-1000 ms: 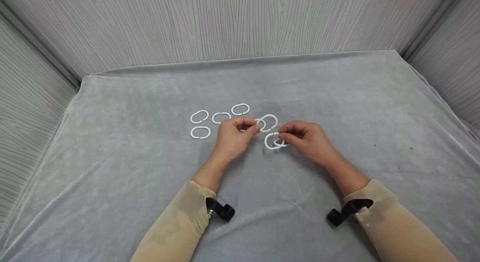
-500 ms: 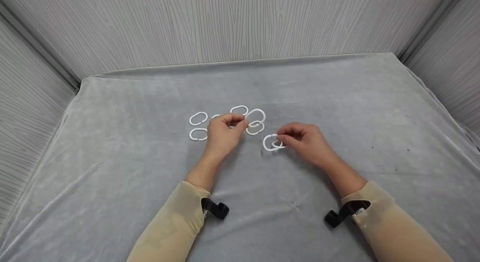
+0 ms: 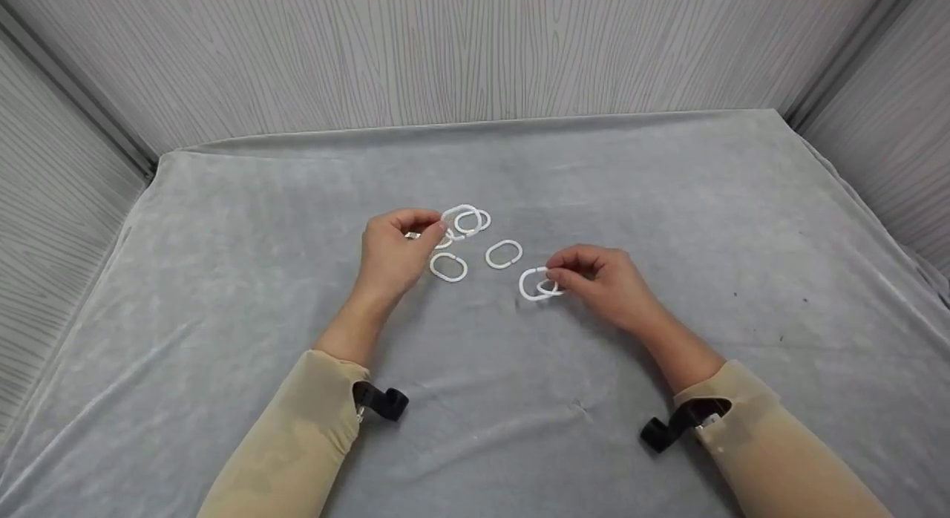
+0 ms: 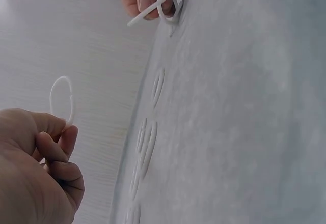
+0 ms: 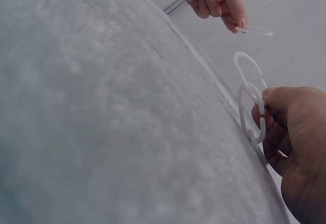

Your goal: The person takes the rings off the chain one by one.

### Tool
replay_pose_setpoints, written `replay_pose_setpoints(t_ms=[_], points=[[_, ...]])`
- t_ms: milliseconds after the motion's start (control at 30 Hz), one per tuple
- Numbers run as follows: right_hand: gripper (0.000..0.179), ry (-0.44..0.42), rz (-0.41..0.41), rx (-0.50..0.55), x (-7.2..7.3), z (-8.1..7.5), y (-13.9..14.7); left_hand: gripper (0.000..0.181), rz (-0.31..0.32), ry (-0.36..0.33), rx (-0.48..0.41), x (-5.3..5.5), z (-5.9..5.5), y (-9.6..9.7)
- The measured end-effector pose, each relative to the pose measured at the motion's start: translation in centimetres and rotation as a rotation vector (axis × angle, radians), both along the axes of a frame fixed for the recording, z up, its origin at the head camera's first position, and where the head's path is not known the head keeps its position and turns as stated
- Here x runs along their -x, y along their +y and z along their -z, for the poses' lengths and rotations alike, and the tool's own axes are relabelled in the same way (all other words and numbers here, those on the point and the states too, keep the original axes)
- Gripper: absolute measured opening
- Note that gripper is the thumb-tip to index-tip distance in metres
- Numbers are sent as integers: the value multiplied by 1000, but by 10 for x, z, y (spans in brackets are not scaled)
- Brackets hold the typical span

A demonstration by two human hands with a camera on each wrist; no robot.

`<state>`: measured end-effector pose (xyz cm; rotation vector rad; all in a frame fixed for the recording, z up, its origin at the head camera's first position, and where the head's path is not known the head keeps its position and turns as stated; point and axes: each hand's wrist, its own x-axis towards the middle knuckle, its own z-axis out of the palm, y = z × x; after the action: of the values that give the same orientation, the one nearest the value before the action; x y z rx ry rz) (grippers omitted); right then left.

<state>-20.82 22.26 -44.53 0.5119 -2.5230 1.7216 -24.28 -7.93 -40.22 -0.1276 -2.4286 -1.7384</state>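
In the head view my left hand (image 3: 395, 254) pinches one white oval link (image 3: 462, 206) between thumb and fingertips. This link is raised above the cloth, over other links. My right hand (image 3: 605, 286) pinches a short chain of white links (image 3: 522, 284) at the middle of the table. The right wrist view shows at least two of these links (image 5: 242, 107) hooked through one another, with small gaps in their sides. A loose link (image 3: 449, 281) lies just right of my left hand, and another loose link (image 3: 507, 241) lies between the hands.
Further loose links lie under and behind the left hand, partly hidden. A wrinkled grey cloth (image 3: 490, 399) covers the table. Pale wood-grain panels (image 3: 475, 50) stand at the back and both sides. Each wrist wears a black camera mount (image 3: 386, 401).
My left hand has moved left with its link, away from the right hand, exposing loose links on the cloth. My right hand has stayed nearly still with its chain.
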Motion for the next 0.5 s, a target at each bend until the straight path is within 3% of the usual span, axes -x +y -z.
replay_pose_setpoints(t_ms=[233,500], points=[[7,-3,3,1,-1,1,1,17,-9,5,64,4,-5,-27],[7,7,1,0,1,2,2,19,-68,4,114,11,1,-64]])
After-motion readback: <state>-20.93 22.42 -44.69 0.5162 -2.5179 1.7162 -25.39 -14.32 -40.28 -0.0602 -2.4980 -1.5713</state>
